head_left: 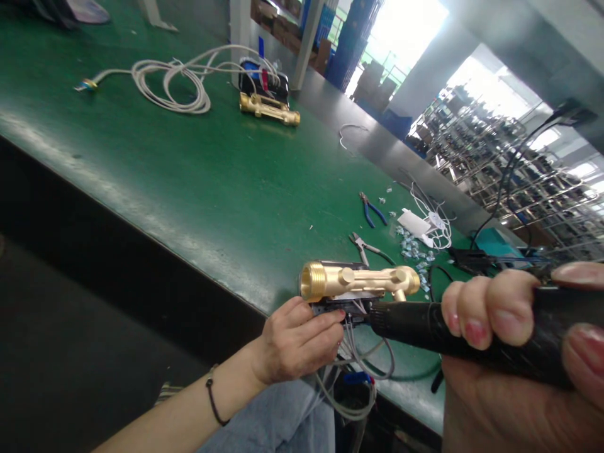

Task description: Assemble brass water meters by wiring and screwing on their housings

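Clearly, the brass body [372,281] was above the bench [212,170], close to its near edge, lying lengthwise beside a dark housing [337,304]. I could not tell whether the bench carried any of its weight. The left hand [297,340] had its fingers bent against the housing, but its thumb was hidden, so I could not tell how firmly it closed. The right hand [509,399] was wrapped tightly around a black tool [410,321], whose tip end met the housing below the brass.

Judging by its look, the brass was probably heavy, stiff and rather slippery on its smooth middle, while the threaded end seemed to give better friction. Perhaps the best hold was around the thick middle, away from the thread. The grey cables [349,416], hanging past the near edge, looked soft, and their joints were likely fragile, so they were no good handle.
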Demonstrator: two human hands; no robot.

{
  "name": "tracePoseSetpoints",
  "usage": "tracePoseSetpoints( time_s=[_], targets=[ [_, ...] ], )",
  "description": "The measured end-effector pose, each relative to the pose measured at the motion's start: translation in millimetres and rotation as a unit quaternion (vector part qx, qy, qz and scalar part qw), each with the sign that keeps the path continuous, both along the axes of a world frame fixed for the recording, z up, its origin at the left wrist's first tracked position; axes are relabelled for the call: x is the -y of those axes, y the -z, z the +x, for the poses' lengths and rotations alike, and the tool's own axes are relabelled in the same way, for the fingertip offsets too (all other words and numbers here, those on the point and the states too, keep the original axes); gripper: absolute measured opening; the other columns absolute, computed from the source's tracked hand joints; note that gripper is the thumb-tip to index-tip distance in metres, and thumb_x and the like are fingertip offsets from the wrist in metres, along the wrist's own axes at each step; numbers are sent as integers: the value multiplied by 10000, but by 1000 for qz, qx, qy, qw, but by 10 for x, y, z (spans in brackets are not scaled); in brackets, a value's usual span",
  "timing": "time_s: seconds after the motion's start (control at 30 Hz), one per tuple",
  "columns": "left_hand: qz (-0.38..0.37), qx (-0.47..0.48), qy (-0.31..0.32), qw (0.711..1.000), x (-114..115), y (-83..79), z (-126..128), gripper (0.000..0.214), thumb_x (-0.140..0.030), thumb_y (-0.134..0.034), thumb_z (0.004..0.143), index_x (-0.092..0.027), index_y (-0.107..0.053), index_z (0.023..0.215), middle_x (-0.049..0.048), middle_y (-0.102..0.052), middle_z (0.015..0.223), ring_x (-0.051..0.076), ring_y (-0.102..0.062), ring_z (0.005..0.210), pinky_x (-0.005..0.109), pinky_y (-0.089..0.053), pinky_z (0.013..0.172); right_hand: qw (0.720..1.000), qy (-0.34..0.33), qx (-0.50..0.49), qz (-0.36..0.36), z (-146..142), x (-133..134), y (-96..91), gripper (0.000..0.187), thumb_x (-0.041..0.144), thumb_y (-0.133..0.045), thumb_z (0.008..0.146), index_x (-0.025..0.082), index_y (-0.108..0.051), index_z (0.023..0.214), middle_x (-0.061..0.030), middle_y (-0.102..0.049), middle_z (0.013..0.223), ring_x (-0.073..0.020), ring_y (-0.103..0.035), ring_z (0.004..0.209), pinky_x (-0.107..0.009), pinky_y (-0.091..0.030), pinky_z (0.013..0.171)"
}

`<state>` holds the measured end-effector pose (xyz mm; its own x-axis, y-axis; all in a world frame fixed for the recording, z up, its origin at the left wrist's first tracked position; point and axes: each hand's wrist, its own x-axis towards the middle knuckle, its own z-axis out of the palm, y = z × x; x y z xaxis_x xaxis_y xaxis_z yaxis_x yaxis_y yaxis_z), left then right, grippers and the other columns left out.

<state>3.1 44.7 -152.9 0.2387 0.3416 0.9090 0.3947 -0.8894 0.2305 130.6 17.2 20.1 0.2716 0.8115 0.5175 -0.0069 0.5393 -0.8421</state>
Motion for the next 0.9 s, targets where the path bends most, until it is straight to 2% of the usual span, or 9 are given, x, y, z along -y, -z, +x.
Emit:
tracePoseSetpoints(
  time_s=[0.1,0.33,0.43,0.6,0.77,0.9],
  targets=[
    [1,-9,-4,1000,10,-10,1,107,-204,-596,818,-170,-656,901,18,-742,937,117,-542,605,286,-421,587,1000,-15,12,-8,44,-41,-12,212,229,-499,722,202,-498,933,59,-488,590,-78,-433,496,-254,-371,496],
    [7,-26,-13,1000,20,-3,17,245,-180,-568,842,-159,-647,1073,19,-731,977,121,-580,656,286,-447,587,999,-34,8,3,113,-76,-11,208,233,-546,722,199,-515,925,64,-508,575,-71,-434,481,-235,-388,471],
    [10,-31,-18,999,24,13,18,242,-197,-570,841,-168,-655,1066,23,-730,970,128,-587,676,291,-460,610,1000,-28,0,2,82,-50,9,211,239,-568,742,198,-517,942,62,-509,595,-74,-439,495,-241,-399,480],
    [7,-42,-36,998,55,1,27,235,-192,-570,833,-169,-665,1047,29,-726,973,136,-585,677,315,-456,625,999,32,1,-1,23,-23,42,152,214,-557,842,204,-523,990,68,-479,604,-73,-429,494,-247,-398,487],
    [7,-56,-52,997,85,-84,34,208,-176,-593,811,-143,-673,1001,49,-729,933,146,-564,659,325,-443,621,1000,24,5,2,33,-42,46,165,252,-588,834,215,-527,983,67,-471,595,-80,-418,482,-253,-387,472],
    [17,-60,-55,997,74,-66,33,225,-185,-606,805,-148,-672,1016,50,-731,925,147,-548,647,329,-436,635,1000,20,1,-6,30,-10,21,165,267,-609,832,215,-522,962,63,-487,607,-82,-429,501,-255,-397,490]
  ],
)
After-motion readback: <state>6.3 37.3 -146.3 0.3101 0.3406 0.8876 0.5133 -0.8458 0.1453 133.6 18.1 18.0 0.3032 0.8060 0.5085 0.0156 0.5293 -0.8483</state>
